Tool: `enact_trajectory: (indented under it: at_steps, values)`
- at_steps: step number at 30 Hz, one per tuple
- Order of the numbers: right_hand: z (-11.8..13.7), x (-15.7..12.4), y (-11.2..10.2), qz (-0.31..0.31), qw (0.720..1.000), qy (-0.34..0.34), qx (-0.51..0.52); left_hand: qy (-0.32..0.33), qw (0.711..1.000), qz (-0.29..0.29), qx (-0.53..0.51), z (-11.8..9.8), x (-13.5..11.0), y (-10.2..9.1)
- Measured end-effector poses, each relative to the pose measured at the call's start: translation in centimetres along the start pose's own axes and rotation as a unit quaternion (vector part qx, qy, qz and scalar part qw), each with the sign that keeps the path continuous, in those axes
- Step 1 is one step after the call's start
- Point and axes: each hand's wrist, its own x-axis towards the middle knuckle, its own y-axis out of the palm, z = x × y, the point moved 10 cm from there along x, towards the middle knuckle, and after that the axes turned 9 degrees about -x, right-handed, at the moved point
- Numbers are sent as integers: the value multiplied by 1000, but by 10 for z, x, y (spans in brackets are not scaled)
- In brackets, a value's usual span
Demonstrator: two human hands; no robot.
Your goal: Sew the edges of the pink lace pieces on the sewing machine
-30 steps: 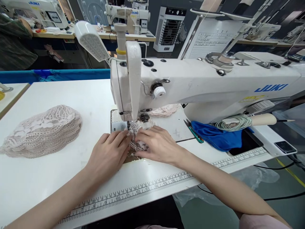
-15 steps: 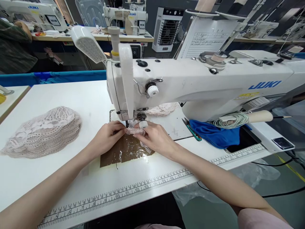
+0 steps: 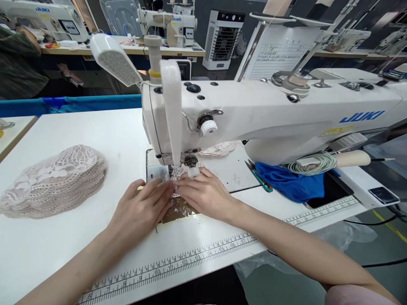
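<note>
Two hands: both of yours lie flat on the lace piece (image 3: 178,180), right under the needle of the sewing machine (image 3: 254,114).
Left hand (image 3: 143,209): fingers spread and pressed down on the lace's left edge; nothing pinched, palm open on the cloth.
Right hand (image 3: 203,192): fingers flat on the lace's right side, a white thimble (image 3: 193,172) on one fingertip, just beside the presser foot.
Change: half a second ago you pinched the lace up between both hands and the brown sheet (image 3: 178,211) lay mostly bare; now the lace is laid down and your hands cover most of that sheet.
Meaning: you seem to have the piece set and are ready to feed it to the needle.
Lace stack (image 3: 54,182): sits well apart on the table (image 3: 95,127), to your left.
Blue cloth (image 3: 289,180): lies under the machine arm, with scissors (image 3: 259,178) just beside it.
</note>
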Motion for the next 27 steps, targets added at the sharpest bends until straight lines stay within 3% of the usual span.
enact_trajectory:
  at_steps: [5, 20, 27]
  values:
    - [0, -1, 6, 5, 1000, -3, 18, -2, 1000, 24, 13, -3, 0, 3]
    - [-5, -3, 11, -1, 1000, 13, 8, -16, 1000, 11, 11, 4, 5, 3]
    - [-10, 0, 19, 25, 999, 21, -12, -29, 999, 18, 11, 11, 5, 8]
